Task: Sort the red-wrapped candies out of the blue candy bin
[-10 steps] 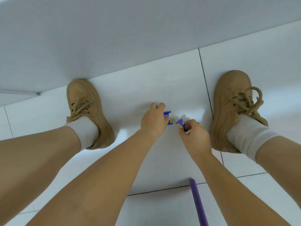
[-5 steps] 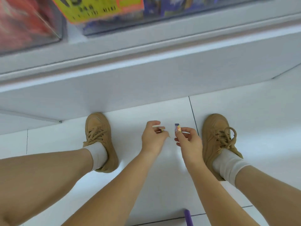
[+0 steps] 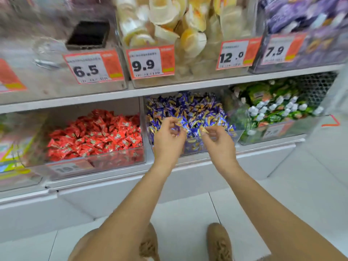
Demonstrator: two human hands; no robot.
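Observation:
The clear blue candy bin (image 3: 194, 146) sits on the lower shelf, heaped with blue-and-gold wrapped candies (image 3: 188, 108). Left of it stands a clear bin (image 3: 98, 162) full of red-wrapped candies (image 3: 94, 132). My left hand (image 3: 168, 140) is raised at the blue bin's front edge, fingers curled, pinching a small blue-wrapped candy (image 3: 174, 129). My right hand (image 3: 219, 143) is beside it, also at the front edge, pinching a blue-and-gold wrapped candy (image 3: 204, 130). The image is blurred, so both candies are hard to make out. Only blue wrappers show on top of the blue bin.
A bin of green-and-white packs (image 3: 278, 110) stands right of the blue bin. The upper shelf holds bins with price tags 6.5 (image 3: 88, 69), 9.9 (image 3: 146, 63), 12.0 and 7.9. My brown shoes (image 3: 219, 242) stand on the white tile floor below.
Both hands picked small blue candies off the floor between my shoes and rose with them to the blue bin's front. The view swung up from the floor to the shelves.

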